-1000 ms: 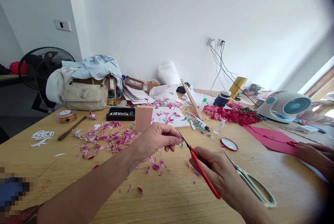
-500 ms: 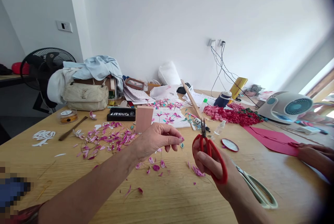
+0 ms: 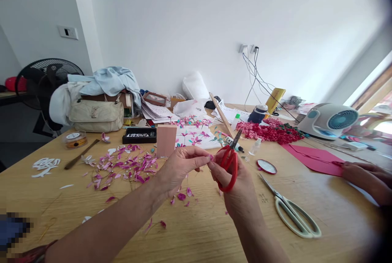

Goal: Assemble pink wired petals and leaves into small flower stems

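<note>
My left hand (image 3: 182,167) pinches a small pink petal (image 3: 211,157) between thumb and fingertips. Red-handled scissors (image 3: 234,169) rest in my right hand (image 3: 237,191), their blades pointing up and away from me. My right thumb and fingertips meet my left fingertips at the petal; whether they grip it too, I cannot tell. Below the hands, loose pink petals (image 3: 181,197) lie on the wooden table (image 3: 196,238). To their left spreads a larger heap of pink petals on thin stems (image 3: 134,165).
Scissors with pale green handles (image 3: 298,218) lie right of my right arm. Another person's hand (image 3: 361,175) touches pink paper (image 3: 315,161) at the right. A small wooden block (image 3: 166,140), a black tray (image 3: 139,135) and a white desk fan (image 3: 324,120) stand farther back.
My right hand has moved left with the red-handled scissors, bringing its fingertips against those of my left hand. The view has shifted slightly to the right.
</note>
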`<state>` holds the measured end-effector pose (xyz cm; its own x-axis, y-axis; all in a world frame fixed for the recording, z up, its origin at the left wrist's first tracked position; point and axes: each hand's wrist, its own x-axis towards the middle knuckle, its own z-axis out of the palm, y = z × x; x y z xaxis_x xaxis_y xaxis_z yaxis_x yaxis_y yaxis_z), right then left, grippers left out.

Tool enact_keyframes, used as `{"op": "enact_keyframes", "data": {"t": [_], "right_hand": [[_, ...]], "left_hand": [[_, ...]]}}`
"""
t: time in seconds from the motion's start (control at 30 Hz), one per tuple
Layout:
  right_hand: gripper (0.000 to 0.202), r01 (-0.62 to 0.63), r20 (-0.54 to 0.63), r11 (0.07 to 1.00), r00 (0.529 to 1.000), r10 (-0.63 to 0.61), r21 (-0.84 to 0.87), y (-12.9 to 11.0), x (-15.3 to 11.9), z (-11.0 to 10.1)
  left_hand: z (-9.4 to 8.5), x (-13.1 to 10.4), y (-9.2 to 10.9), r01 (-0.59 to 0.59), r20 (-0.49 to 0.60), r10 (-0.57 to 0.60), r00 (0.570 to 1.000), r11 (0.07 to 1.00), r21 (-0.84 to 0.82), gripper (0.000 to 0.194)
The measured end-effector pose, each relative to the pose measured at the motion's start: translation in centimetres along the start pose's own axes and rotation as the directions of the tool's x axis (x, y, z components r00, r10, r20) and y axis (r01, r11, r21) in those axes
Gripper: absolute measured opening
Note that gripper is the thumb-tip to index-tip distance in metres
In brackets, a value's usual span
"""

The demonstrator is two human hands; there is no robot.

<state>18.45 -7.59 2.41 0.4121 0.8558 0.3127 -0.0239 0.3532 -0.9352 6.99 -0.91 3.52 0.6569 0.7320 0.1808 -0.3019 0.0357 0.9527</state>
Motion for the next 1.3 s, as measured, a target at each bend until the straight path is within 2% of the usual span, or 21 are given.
{"op": "enact_keyframes", "data": {"t": [0.13, 0.23, 0.37, 0.43, 0.53, 0.6, 0.67, 0.73, 0.8, 0.93, 1.03, 1.17, 1.3], "right_hand": [[0.027, -0.038, 0.106, 0.993, 0.993, 0.049, -0.108, -1.1, 0.4, -0.4], [0.028, -0.021, 0.170, 0.987, 0.984, 0.048, -0.158, -1.4, 0.5, -0.5], [0.029, -0.040, 0.077, 0.987, 0.996, 0.052, -0.153, -1.2, 0.1, 0.2], [0.031, -0.046, 0.027, 0.990, 0.998, 0.050, -0.136, -1.0, -0.1, 0.7], [0.033, -0.021, 0.008, 0.990, 1.000, 0.023, -0.143, -0.6, 0.1, 1.0], [0.034, 0.003, 0.025, 0.988, 1.000, 0.000, -0.152, -0.4, 0.5, 0.8], [0.035, 0.013, 0.047, 0.989, 0.999, -0.006, -0.148, -0.2, 0.9, 0.4], [0.036, 0.003, 0.068, 0.989, 0.998, 0.007, -0.147, -0.2, 1.3, 0.0], [0.036, -0.019, 0.096, 0.986, 0.995, 0.036, -0.165, -0.5, 1.5, -0.3], [0.035, -0.023, 0.106, 0.975, 0.993, 0.048, -0.220, -1.2, 1.4, -0.5], [0.031, -0.030, 0.073, 0.960, 0.996, 0.053, -0.277, -1.2, 0.8, -0.8], [0.036, -0.064, 0.168, 0.958, 0.979, 0.115, -0.280, 0.0, -0.5, -1.8], [0.037, -0.106, 0.218, 0.941, 0.959, 0.182, -0.320, 0.7, -2.0, -2.1]], "left_hand": [[-0.5, 0.2, 0.3, -0.043, 0.073, 0.034, 0.997, 0.991, 0.129, 0.013], [-0.7, 0.4, 0.2, -0.067, 0.071, 0.053, 0.996, 0.978, 0.197, 0.016], [-0.4, 0.4, -0.2, -0.163, -0.005, 0.168, 0.986, 0.960, 0.227, 0.015], [-0.2, 0.3, -0.4, -0.255, -0.035, 0.279, 0.960, 0.918, 0.302, 0.016], [-0.2, 0.2, -0.7, -0.372, -0.055, 0.446, 0.893, 0.803, 0.466, 0.017], [-0.3, 0.2, -0.8, -0.394, -0.058, 0.482, 0.874, 0.775, 0.495, 0.017], [-0.5, 0.4, -0.7, -0.346, -0.041, 0.400, 0.915, 0.836, 0.427, 0.017], [-0.7, 0.6, -0.5, -0.237, 0.025, 0.242, 0.970, 0.917, 0.320, 0.018], [-0.9, 0.8, -0.3, -0.141, 0.084, 0.123, 0.989, 0.953, 0.267, 0.017], [-1.0, 0.9, -0.2, -0.138, 0.068, 0.125, 0.990, 0.961, 0.239, 0.011], [-0.9, 0.7, 0.0, -0.104, 0.014, 0.103, 0.995, 0.987, 0.121, 0.012], [-0.7, 0.3, 0.4, -0.040, -0.027, 0.038, 0.999, 0.996, -0.074, 0.014], [-0.7, 0.2, 0.5, -0.050, -0.051, 0.042, 0.998, 0.984, -0.173, 0.015]]}}
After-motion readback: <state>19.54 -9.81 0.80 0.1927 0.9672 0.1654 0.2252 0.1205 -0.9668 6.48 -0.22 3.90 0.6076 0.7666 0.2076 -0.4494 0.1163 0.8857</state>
